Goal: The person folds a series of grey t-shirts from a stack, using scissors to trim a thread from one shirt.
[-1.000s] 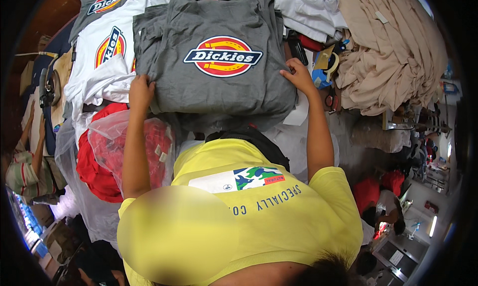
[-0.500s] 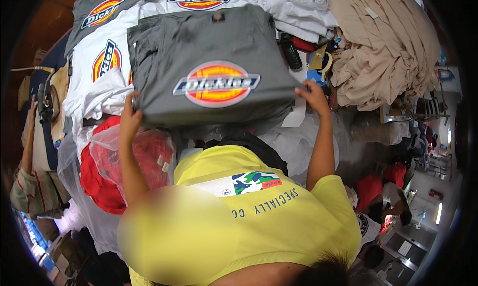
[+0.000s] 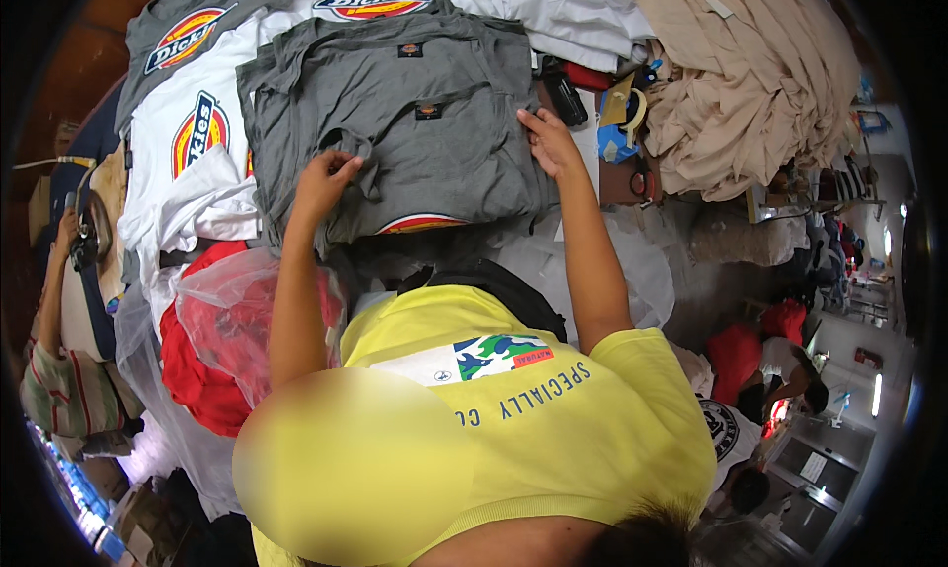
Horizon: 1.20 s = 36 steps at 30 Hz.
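A grey T-shirt [image 3: 449, 162] lies rumpled over a stack of grey T-shirts [image 3: 336, 53] in front of me. Its neck label sits near the middle of the pile, and part of its red and yellow print shows at the near edge. My left hand [image 3: 328, 182] pinches a loose fold of the shirt's left side, its fingers curled. On the other side, my right hand [image 3: 553, 144] is closed at the shirt's right edge, thumb and fingertips against the cloth.
White printed T-shirts [image 3: 202, 137] lie left of the stack, beige cloth [image 3: 741, 73] is heaped at right. Between stand a tape dispenser [image 3: 622, 127] and a black object [image 3: 564, 98]. Red cloth in clear plastic [image 3: 232, 320] is near left. Another person's hand [image 3: 67, 233] holds an iron [image 3: 91, 233].
The top grey shirt has shifted toward me and bunched, its print now mostly over the near edge; another neck label shows behind. Both hands moved inward and farther up the cloth.
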Motion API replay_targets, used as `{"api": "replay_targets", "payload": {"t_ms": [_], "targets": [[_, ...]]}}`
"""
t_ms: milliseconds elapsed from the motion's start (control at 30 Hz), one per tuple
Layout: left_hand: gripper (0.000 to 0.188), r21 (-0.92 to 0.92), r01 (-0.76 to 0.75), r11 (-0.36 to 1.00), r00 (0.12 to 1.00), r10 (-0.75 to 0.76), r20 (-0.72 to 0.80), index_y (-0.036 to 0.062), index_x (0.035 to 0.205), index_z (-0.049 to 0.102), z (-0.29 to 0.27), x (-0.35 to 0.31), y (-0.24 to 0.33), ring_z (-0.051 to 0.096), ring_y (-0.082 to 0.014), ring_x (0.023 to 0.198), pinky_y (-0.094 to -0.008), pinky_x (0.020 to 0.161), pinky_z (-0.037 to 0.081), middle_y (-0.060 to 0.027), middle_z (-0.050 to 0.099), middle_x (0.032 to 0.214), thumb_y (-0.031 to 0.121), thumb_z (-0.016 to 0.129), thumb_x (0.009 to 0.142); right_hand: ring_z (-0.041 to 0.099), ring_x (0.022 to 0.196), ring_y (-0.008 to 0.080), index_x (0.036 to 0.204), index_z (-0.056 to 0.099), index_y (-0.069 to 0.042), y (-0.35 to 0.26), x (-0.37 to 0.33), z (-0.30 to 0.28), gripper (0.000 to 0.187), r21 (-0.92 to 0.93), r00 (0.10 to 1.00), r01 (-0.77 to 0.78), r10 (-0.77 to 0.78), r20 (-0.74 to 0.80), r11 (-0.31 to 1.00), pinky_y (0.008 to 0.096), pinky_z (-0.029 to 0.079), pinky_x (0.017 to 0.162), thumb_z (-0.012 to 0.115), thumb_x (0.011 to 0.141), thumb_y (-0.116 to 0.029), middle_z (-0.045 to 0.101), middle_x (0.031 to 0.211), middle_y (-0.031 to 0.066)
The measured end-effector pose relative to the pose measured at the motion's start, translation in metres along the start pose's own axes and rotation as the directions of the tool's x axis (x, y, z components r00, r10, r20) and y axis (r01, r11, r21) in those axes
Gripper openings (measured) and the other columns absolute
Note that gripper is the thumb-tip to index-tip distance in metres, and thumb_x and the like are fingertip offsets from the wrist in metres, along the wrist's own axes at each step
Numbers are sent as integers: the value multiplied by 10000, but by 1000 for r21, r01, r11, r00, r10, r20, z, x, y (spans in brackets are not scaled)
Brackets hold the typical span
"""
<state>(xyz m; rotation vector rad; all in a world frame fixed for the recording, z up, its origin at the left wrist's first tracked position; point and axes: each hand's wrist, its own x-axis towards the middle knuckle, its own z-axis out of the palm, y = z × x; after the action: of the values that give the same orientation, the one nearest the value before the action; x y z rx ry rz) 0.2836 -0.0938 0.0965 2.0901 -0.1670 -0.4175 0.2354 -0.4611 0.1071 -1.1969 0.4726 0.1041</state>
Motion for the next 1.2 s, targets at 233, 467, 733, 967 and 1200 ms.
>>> {"api": "replay_targets", "payload": {"t_ms": [233, 467, 733, 967, 1200], "targets": [[476, 117, 18, 993, 995, -29, 91, -51, 995, 577, 19, -40, 14, 567, -161, 835, -280, 758, 427, -127, 613, 896, 344, 655, 743, 587, 923, 212, 1145, 454, 49, 7, -47, 18, 437, 114, 899, -328, 272, 342, 938, 324, 459, 834, 579, 834, -231, 573, 1070, 141], [408, -776, -83, 625, 994, 108, -19, -58, 1001, 501, -63, -159, -32, 546, -274, 801, -383, 747, 428, -140, 579, 830, 195, 644, 714, 563, 921, 338, 1095, 458, 44, -27, -147, -66, 420, 170, 947, 126, -170, 272, 977, 512, 458, 786, 591, 818, -242, 551, 1024, 186], [278, -848, -199, 491, 979, 67, -190, -69, 1097, 475, -81, -98, 28, 553, -169, 895, -288, 816, 422, -105, 564, 1041, 64, 472, 853, 589, 770, 290, 1000, 504, 48, -77, -104, -30, 561, 185, 937, 234, -272, 218, 955, 406, 487, 697, 539, 796, -473, 581, 913, 202], [363, -894, 199, 400, 980, -74, 185, 8, 1126, 500, -73, 39, -26, 556, -155, 952, -290, 828, 444, -82, 576, 1060, 246, 543, 855, 549, 1023, 265, 1147, 468, 60, -27, 93, 3, 418, 313, 920, -325, 222, 323, 892, 381, 391, 934, 471, 888, -269, 573, 1084, 167], [526, -910, 325, 257, 943, -12, 333, 2, 1162, 472, -74, 89, -26, 550, -219, 1011, -342, 879, 441, -144, 561, 1097, 423, 503, 848, 531, 1050, 281, 1178, 438, 50, -39, 118, 16, 486, 275, 943, -280, 210, 259, 920, 408, 382, 936, 446, 892, -343, 542, 1132, 180]]}}
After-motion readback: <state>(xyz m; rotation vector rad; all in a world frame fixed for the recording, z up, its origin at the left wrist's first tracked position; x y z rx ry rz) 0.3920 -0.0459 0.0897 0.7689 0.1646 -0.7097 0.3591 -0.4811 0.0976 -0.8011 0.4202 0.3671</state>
